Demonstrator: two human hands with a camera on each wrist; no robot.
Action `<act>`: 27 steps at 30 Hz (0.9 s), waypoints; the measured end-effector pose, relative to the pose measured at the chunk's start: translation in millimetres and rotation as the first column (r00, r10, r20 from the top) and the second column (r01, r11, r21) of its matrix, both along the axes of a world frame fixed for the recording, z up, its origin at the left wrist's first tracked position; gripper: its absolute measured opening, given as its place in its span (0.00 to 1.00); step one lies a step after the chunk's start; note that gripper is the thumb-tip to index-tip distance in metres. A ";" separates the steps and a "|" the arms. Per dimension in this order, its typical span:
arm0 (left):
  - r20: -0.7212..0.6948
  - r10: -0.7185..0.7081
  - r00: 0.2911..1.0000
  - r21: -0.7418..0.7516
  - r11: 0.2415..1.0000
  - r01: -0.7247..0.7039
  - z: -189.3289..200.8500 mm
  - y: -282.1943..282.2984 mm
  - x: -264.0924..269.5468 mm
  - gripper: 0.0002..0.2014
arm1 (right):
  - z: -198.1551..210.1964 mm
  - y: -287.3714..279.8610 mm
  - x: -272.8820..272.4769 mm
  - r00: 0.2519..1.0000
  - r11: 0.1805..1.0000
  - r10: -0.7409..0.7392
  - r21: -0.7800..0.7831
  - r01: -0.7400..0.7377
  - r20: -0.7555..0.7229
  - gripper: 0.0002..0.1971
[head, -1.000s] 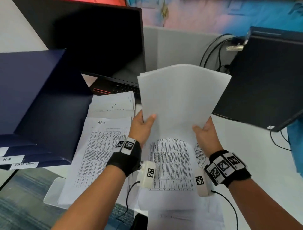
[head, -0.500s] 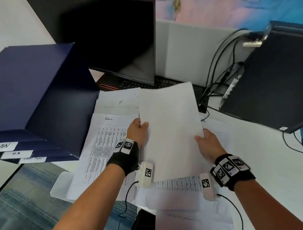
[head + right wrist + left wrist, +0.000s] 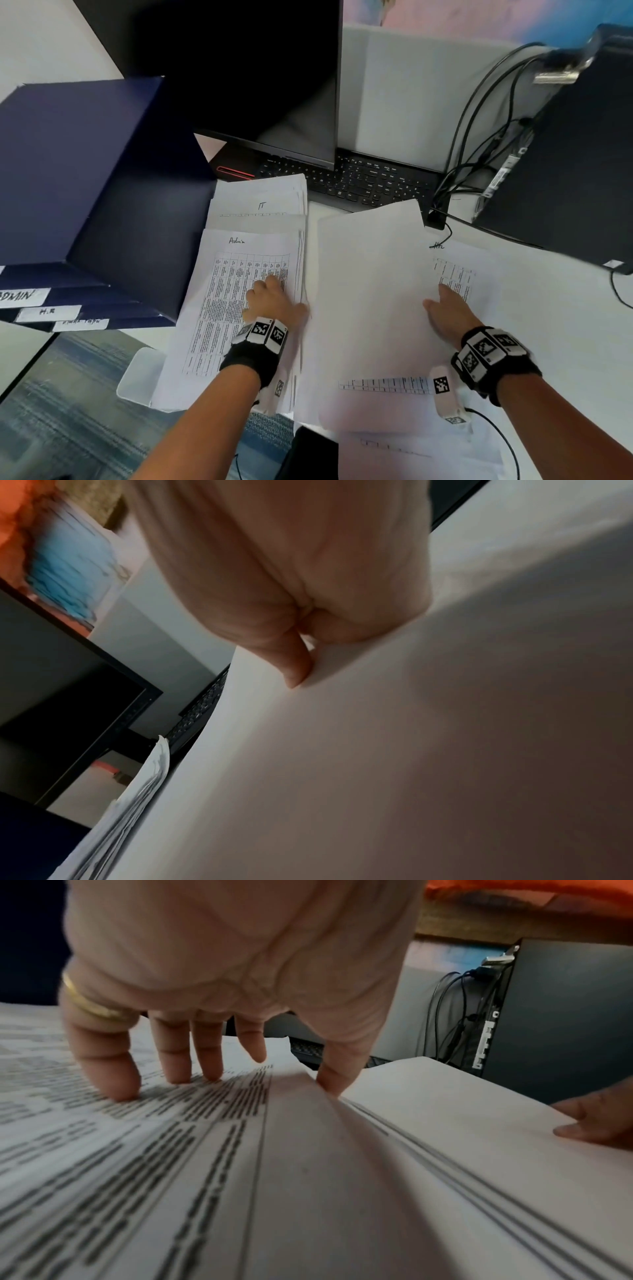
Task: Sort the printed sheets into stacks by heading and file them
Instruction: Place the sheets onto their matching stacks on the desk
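A blank-side-up bundle of sheets (image 3: 366, 291) lies flat mid-desk, over a printed sheet. My right hand (image 3: 442, 306) pinches its right edge, thumb (image 3: 298, 669) on top, the other fingers hidden. My left hand (image 3: 270, 301) rests on the "Admin" stack (image 3: 236, 270), straight fingertips (image 3: 120, 1085) pressing the printed table and thumb (image 3: 330, 1083) at the stack's right edge. Behind it lies the "IT" stack (image 3: 262, 205). A sheet headed "HR" (image 3: 459, 270) peeks out beside my right hand. Dark blue folders (image 3: 85, 171) stand open at the left, with labels ADMIN (image 3: 20, 296) and H.R (image 3: 48, 311).
A dark monitor (image 3: 239, 68) and black keyboard (image 3: 363, 181) stand behind the stacks. A computer tower (image 3: 565, 154) with cables (image 3: 479, 137) is at the right. A white tray (image 3: 140, 373) juts over the near desk edge. More sheets (image 3: 411, 452) lie at the bottom.
The bundle, held up in both hands, has come down flat onto the desk. My left hand let go of it and moved left onto the Admin stack.
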State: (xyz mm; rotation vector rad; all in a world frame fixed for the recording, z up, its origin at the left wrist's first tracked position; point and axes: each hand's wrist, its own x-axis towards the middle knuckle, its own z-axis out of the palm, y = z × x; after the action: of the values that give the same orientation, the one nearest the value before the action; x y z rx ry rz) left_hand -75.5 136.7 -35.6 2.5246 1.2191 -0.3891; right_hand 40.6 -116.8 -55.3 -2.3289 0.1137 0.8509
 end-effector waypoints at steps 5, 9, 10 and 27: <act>0.190 0.077 0.979 -0.232 0.972 -0.031 -0.3 26.0 -4.6 0.15 | -5.4 -7.0 1.2 0.995 0.992 -0.095 0.085 0.094 0.006 0.31; 0.249 0.038 0.968 -0.299 0.953 0.039 -1.3 39.2 -19.0 0.07 | -19.5 -12.7 4.4 0.981 0.962 -0.194 0.190 0.194 -0.017 0.25; 0.257 0.033 0.966 -0.299 0.953 0.047 0.3 40.3 -21.9 0.08 | -28.7 -15.9 6.8 0.979 0.955 -0.204 0.216 0.203 -0.017 0.22; 0.500 0.391 0.773 -0.566 0.823 -0.049 38.2 114.3 -79.8 0.15 | 22.5 129.4 -28.8 0.989 0.940 -0.129 0.310 0.144 -0.067 0.09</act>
State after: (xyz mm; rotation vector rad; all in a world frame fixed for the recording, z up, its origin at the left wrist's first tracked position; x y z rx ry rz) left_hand -155.4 251.0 2.6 1.7743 0.9681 0.1380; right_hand 11.8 12.5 -32.8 -1.9802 0.1463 0.7907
